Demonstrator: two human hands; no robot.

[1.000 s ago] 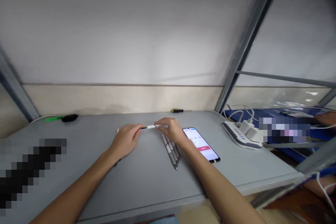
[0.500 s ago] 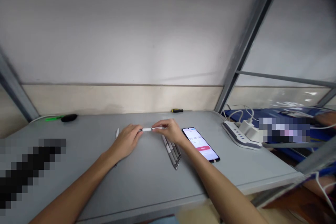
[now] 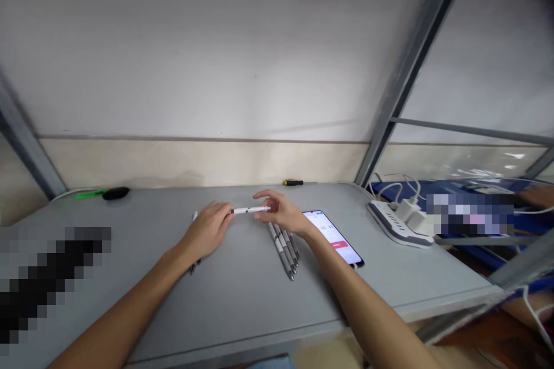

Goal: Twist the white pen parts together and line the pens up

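Observation:
Both hands hold one white pen (image 3: 251,209) level above the grey table (image 3: 242,294). My left hand (image 3: 208,230) pinches its dark left end, fingers curled. My right hand (image 3: 281,212) grips the right end between thumb and fingers, index finger raised. Several grey pens (image 3: 284,248) lie side by side just below my right hand. More pen parts (image 3: 193,242) lie partly hidden under my left hand.
A phone (image 3: 333,236) with a lit screen lies right of the pens. A white power strip (image 3: 398,220) with plugs and cables sits at the right edge. A small screwdriver (image 3: 293,183) and a black object with a green part (image 3: 115,192) lie by the wall.
The gap between the pen's parts has closed; the pen now shows as one white piece. My right hand's index finger has lifted and the hand has risen slightly.

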